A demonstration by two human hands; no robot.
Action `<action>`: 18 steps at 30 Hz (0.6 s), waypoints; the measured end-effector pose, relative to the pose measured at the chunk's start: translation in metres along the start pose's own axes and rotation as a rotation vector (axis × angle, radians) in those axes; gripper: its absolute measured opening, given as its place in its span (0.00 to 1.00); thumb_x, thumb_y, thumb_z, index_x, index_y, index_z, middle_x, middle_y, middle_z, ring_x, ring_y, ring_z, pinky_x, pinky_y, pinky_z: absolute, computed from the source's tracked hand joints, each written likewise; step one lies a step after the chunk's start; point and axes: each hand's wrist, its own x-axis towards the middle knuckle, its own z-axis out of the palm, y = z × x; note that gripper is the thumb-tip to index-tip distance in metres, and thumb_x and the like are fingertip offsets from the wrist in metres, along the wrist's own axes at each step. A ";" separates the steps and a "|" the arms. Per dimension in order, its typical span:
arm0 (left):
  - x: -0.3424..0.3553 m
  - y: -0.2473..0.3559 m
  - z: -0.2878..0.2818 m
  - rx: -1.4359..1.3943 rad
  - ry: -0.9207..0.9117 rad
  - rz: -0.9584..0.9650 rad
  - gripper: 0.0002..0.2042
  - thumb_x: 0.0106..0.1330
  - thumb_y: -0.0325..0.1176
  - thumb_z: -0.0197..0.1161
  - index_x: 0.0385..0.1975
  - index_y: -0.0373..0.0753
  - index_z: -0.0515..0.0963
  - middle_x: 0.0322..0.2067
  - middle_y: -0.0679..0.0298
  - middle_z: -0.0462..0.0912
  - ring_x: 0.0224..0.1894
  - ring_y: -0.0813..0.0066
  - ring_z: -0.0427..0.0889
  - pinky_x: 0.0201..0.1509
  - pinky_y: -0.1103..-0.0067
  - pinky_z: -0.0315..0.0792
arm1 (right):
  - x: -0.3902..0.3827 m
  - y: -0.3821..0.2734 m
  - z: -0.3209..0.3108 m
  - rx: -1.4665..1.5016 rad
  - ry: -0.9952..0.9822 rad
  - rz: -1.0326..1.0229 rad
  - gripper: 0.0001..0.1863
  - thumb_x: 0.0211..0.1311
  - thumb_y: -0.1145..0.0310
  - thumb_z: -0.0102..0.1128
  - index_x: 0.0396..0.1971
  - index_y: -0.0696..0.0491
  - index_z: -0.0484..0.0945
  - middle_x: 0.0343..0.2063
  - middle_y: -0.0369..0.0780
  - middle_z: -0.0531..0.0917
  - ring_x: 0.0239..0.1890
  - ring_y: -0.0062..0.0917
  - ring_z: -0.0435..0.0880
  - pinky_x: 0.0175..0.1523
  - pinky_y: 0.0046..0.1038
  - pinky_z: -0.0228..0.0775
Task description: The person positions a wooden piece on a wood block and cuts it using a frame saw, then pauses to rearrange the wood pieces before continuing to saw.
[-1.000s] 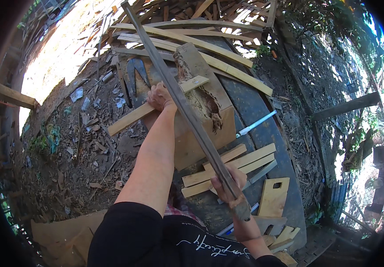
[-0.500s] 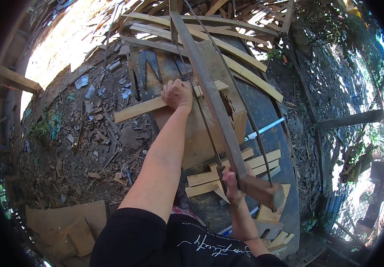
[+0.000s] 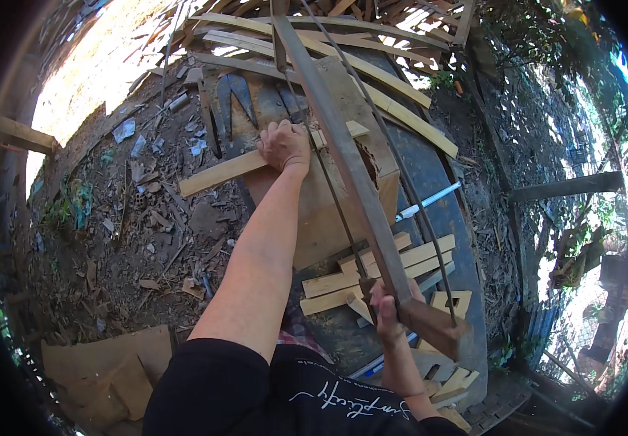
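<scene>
My left hand [image 3: 285, 147] is closed over a pale wooden strip [image 3: 216, 176], pressing it onto a large brown wooden block [image 3: 312, 211]. The strip lies crosswise and sticks out past the block on the left. A long wooden frame saw [image 3: 352, 163] slants over the block, and my right hand [image 3: 390, 309] grips its near end. Its thin blade crosses the strip just right of my left hand. How deep the blade sits in the wood, I cannot tell. A taut cord or rod runs along the frame's other side.
Several cut pale wood pieces [image 3: 427, 251] lie on the dark bench [image 3: 470, 291] near my right hand. A silvery bar [image 3: 430, 201] rests beside the block. Dark pointed metal pieces [image 3: 234, 102] lie at its far left. Long battens [image 3: 416, 120] stretch behind; scraps litter the ground [image 3: 161, 240].
My right hand has drawn the frame saw a little toward me. My left hand stays closed on the strip. The whole view has shifted slightly.
</scene>
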 end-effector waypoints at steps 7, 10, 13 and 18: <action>-0.001 -0.003 0.004 0.006 0.008 0.010 0.07 0.55 0.39 0.58 0.23 0.45 0.81 0.32 0.65 0.79 0.41 0.65 0.77 0.46 0.67 0.67 | -0.022 -0.011 -0.026 0.106 0.121 0.079 0.31 0.55 0.39 0.63 0.29 0.57 0.70 0.17 0.34 0.72 0.20 0.20 0.71 0.30 0.24 0.66; 0.001 -0.001 0.002 0.002 -0.017 0.057 0.08 0.55 0.39 0.58 0.24 0.45 0.81 0.33 0.66 0.80 0.42 0.64 0.77 0.46 0.67 0.68 | -0.016 -0.014 -0.028 -0.052 0.145 0.049 0.32 0.54 0.35 0.61 0.23 0.55 0.74 0.17 0.33 0.75 0.19 0.19 0.74 0.26 0.23 0.65; 0.003 0.003 0.001 0.032 -0.049 0.035 0.08 0.55 0.40 0.58 0.24 0.46 0.81 0.33 0.66 0.80 0.42 0.64 0.77 0.47 0.67 0.68 | -0.035 -0.015 -0.035 -0.051 -0.005 0.135 0.31 0.53 0.37 0.64 0.27 0.56 0.72 0.18 0.34 0.74 0.21 0.19 0.74 0.28 0.23 0.66; 0.003 -0.001 0.002 0.024 -0.061 0.027 0.08 0.55 0.40 0.58 0.25 0.46 0.82 0.33 0.66 0.80 0.43 0.64 0.77 0.47 0.67 0.68 | -0.046 0.000 -0.028 0.117 0.072 -0.037 0.29 0.56 0.41 0.65 0.32 0.56 0.73 0.19 0.35 0.75 0.22 0.20 0.75 0.29 0.24 0.68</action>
